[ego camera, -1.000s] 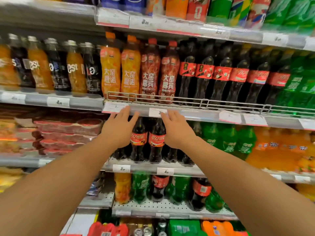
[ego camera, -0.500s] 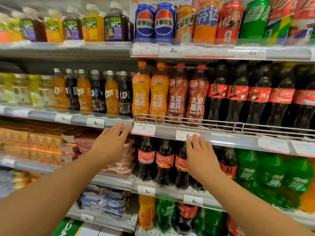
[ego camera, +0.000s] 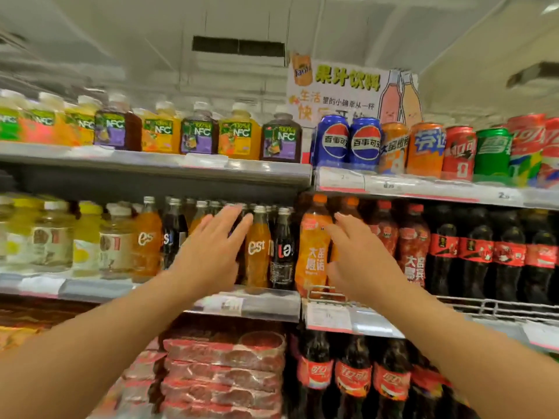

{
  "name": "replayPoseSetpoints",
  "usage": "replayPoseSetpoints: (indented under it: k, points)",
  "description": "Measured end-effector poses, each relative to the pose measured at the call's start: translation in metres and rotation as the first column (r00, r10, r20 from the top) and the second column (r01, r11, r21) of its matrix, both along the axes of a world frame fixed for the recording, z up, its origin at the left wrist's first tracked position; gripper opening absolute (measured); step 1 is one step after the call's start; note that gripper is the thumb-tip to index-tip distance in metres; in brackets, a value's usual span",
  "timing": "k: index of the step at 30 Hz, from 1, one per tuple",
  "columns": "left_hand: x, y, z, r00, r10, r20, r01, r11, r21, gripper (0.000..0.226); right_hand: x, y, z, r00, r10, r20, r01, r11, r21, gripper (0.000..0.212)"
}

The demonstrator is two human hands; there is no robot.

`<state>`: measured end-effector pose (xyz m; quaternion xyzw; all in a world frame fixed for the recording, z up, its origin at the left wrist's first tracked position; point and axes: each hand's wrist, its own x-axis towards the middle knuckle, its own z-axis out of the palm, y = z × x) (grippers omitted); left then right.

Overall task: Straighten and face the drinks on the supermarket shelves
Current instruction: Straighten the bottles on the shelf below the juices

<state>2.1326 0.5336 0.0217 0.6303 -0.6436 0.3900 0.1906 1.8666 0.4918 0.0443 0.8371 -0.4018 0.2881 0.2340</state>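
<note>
Both my arms reach up to the middle shelf. My left hand (ego camera: 208, 252) is spread open in front of the small glass est bottles (ego camera: 257, 249), orange and dark ones in a row. My right hand (ego camera: 360, 258) is open too, fingers straight, in front of the tall orange soda bottles (ego camera: 313, 252) with Chinese labels; it covers the second one. Whether either hand touches a bottle I cannot tell. Red-brown soda bottles (ego camera: 413, 246) and dark cola bottles (ego camera: 475, 249) stand to the right.
The top shelf holds NFC juice bottles (ego camera: 199, 131) on the left and upright cans (ego camera: 363, 143) on the right, under a paper juice sign (ego camera: 348, 89). Yellow jars (ego camera: 51, 237) stand far left. Below are cola bottles (ego camera: 351, 373) and stacked wrapped packs (ego camera: 223, 373).
My view and both hands have risen from the lower cola shelf to the middle shelf. The top shelf and ceiling have come into view.
</note>
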Motion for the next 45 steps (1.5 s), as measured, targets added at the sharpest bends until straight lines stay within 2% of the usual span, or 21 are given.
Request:
replayPoseSetpoints:
  k: [4,7,11,14,18,21,23,25,27,29,31,34,37,40,45]
  points:
    - [0.051,0.003,0.067,0.999,0.017,0.029,-0.014,0.997,-0.081,0.091,0.032,0.0,0.054,0.998,-0.056,-0.012,0.054,0.994,-0.099,0.07]
    - [0.095,0.006,0.091,0.994,0.11,-0.01,-0.111,0.993,-0.033,0.09,0.049,-0.006,0.076,0.994,-0.097,-0.046,0.093,0.993,-0.076,0.074]
    - [0.129,0.004,0.094,0.983,0.161,-0.088,-0.158,0.986,0.047,0.097,0.074,-0.016,0.084,0.99,-0.105,-0.096,0.099,0.993,-0.064,0.077]
    - [0.125,0.001,0.095,0.981,0.165,-0.098,-0.159,0.985,0.07,0.099,0.091,-0.02,0.086,0.997,-0.069,-0.038,0.066,0.996,-0.064,0.073]
    - [0.118,0.007,0.096,0.976,0.189,-0.109,-0.177,0.978,0.109,0.099,0.104,-0.023,0.083,0.998,-0.066,0.004,0.066,0.974,-0.217,0.05]
    - [0.114,0.01,0.1,0.964,0.235,-0.12,-0.215,0.963,0.163,0.099,0.108,-0.03,0.074,0.998,-0.058,0.007,0.058,0.96,-0.274,0.048]
    - [0.108,0.012,0.096,0.962,0.246,-0.122,-0.23,0.964,0.134,0.099,0.109,-0.032,0.07,0.998,-0.058,0.016,0.06,0.954,-0.295,0.054]
    - [0.102,0.015,0.073,0.975,0.199,-0.094,-0.197,0.98,0.028,0.099,0.109,-0.031,0.06,0.996,-0.079,0.03,0.084,0.969,-0.233,0.076]
    - [0.097,0.019,0.026,0.991,0.125,-0.046,-0.126,0.992,-0.002,0.097,0.109,-0.025,0.033,0.998,-0.068,-0.004,0.067,0.985,-0.156,0.092]
    - [0.096,0.025,-0.027,0.989,0.123,-0.077,-0.117,0.989,0.087,0.097,0.113,-0.017,-0.011,0.998,0.011,-0.058,-0.016,0.996,-0.087,0.093]
    - [0.101,0.031,-0.071,0.975,0.185,-0.127,-0.154,0.963,0.221,0.096,0.119,-0.006,-0.062,0.996,0.062,-0.063,-0.058,0.996,0.072,0.091]
    - [0.117,0.035,-0.102,0.966,0.208,-0.156,-0.15,0.936,0.318,0.094,0.128,-0.002,-0.117,0.998,0.023,-0.057,-0.005,0.955,0.296,0.087]
    - [0.134,0.031,-0.098,0.979,0.139,-0.15,-0.086,0.946,0.311,0.091,0.137,-0.002,-0.135,0.995,-0.032,-0.092,0.066,0.918,0.39,0.086]
    - [0.151,0.022,-0.072,0.986,0.017,-0.167,0.024,0.971,0.24,0.088,0.147,0.003,-0.134,0.995,-0.093,-0.026,0.093,0.863,0.496,0.085]
    - [0.176,0.001,-0.011,0.975,-0.149,-0.165,0.165,0.983,0.087,0.087,0.166,0.015,-0.128,0.975,-0.218,-0.038,0.203,0.817,0.54,0.082]
